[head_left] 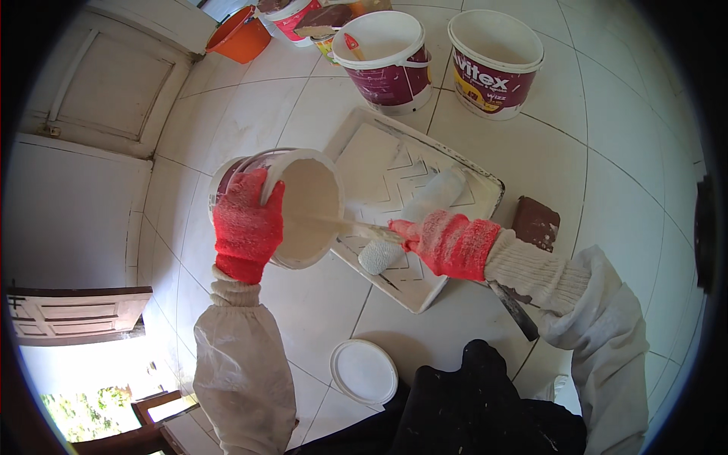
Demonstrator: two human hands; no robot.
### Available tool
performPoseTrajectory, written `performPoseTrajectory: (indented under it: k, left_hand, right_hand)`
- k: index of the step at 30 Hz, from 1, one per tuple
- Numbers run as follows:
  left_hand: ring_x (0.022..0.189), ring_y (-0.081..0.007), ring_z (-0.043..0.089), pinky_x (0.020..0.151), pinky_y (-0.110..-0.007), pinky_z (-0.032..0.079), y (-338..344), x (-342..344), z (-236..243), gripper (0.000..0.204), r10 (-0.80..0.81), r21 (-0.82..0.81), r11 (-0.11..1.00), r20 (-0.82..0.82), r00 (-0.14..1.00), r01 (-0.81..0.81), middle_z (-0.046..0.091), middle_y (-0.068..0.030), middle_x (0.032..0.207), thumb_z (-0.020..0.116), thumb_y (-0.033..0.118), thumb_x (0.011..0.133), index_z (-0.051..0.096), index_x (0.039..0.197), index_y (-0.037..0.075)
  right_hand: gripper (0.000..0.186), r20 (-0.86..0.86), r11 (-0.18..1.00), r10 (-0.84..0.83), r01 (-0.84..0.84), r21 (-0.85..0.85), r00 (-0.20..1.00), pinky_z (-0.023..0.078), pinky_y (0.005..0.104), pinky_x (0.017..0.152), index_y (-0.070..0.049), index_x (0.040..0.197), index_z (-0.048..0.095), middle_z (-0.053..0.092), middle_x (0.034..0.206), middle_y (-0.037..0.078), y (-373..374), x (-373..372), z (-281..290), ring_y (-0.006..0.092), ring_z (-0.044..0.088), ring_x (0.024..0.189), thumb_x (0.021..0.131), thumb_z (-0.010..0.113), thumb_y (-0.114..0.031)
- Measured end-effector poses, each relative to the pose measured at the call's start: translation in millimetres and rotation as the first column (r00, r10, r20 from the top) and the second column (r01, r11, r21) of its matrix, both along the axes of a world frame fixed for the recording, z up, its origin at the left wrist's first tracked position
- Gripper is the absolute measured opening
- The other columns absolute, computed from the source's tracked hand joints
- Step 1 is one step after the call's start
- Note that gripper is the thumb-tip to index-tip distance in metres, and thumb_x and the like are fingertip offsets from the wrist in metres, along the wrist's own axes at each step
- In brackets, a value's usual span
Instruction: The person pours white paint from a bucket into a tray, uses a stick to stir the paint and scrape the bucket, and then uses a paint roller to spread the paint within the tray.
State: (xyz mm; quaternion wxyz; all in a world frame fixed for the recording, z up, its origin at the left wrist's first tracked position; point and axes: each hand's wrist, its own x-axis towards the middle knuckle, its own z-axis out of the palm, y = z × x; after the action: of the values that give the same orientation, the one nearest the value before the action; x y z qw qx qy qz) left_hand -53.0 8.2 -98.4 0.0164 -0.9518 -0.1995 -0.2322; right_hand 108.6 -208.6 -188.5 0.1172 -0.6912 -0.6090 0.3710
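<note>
My left hand (pixel 249 220), in a red glove, is closed on the rim of a paint bucket (pixel 227 178). The bucket is tipped on its side, its mouth facing right over the edge of a white paint tray (pixel 364 148). Pale paint coats the inside. Closed around a paint-coated stick (pixel 371 231) is my gloved right hand (pixel 451 243); the stick's far end reaches into the bucket mouth. Below that hand, a paint roller (pixel 432 196) with a white sleeve lies across the tray, its black handle (pixel 516 311) sticking out toward me.
Two large maroon-and-white buckets (pixel 383 76) (pixel 497 76) stand beyond the tray, one with a red-handled brush (pixel 353 45) inside. An orange bucket (pixel 239 36) is at far left. A brown block (pixel 536 222) lies right of the tray, and a round white lid (pixel 364 371) rests on the tiles near me.
</note>
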Motion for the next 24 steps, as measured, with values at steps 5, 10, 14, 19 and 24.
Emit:
performPoseTrajectory:
  k: [5,10,14,19,24]
  left_hand:
    - [0.086,-0.0324,0.064,0.074,-0.040,0.052,-5,6,-7,0.023,0.000,0.043,0.999,-0.048,0.999,0.002,0.065,-0.0127,0.098,0.068,0.020,0.082,0.064,0.101,0.007]
    - [0.087,-0.0332,0.064,0.074,-0.040,0.052,-12,15,-7,0.024,-0.021,-0.002,1.000,-0.065,0.998,0.021,0.065,-0.0134,0.097,0.067,0.022,0.083,0.064,0.100,0.007]
    - [0.087,-0.0334,0.064,0.076,-0.040,0.052,-11,19,-5,0.026,0.057,-0.023,0.998,-0.077,0.995,-0.059,0.066,-0.0135,0.095,0.066,0.026,0.083,0.065,0.100,0.006]
    - [0.087,-0.0334,0.064,0.077,-0.040,0.051,-8,26,1,0.029,0.188,-0.065,0.979,-0.084,0.979,-0.193,0.066,-0.0141,0.097,0.066,0.029,0.083,0.065,0.100,0.005]
    - [0.087,-0.0349,0.064,0.077,-0.042,0.051,-7,34,3,0.028,0.244,-0.103,0.963,-0.077,0.967,-0.251,0.066,-0.0154,0.095,0.064,0.029,0.082,0.066,0.098,0.006]
  right_hand:
    - [0.027,-0.556,0.945,-0.315,0.307,-0.111,0.769,0.041,0.0270,0.042,-0.012,0.113,0.062,0.055,0.060,0.000,-10,-4,-24,0.0103,0.051,0.049,0.094,0.055,-0.030]
    - [0.019,-0.736,0.756,-0.646,0.296,-0.583,0.200,0.034,0.0243,0.036,-0.010,0.094,0.068,0.053,0.058,0.000,-23,-4,-26,0.0078,0.048,0.044,0.089,0.065,-0.028]
    - [0.027,-0.794,0.804,-0.572,0.329,-0.495,0.206,0.036,0.0215,0.037,-0.006,0.112,0.063,0.055,0.063,0.001,-46,-1,-20,0.0076,0.050,0.046,0.088,0.060,-0.017]
    - [0.045,-0.759,0.766,-0.614,0.391,-0.509,0.215,0.038,0.0210,0.036,-0.007,0.131,0.054,0.057,0.065,0.002,-78,11,-6,0.0078,0.050,0.045,0.087,0.059,-0.014]
    - [0.048,-0.778,0.761,-0.594,0.456,-0.461,0.203,0.040,0.0202,0.037,-0.005,0.134,0.050,0.058,0.067,0.004,-115,25,10,0.0082,0.053,0.047,0.086,0.057,-0.009]
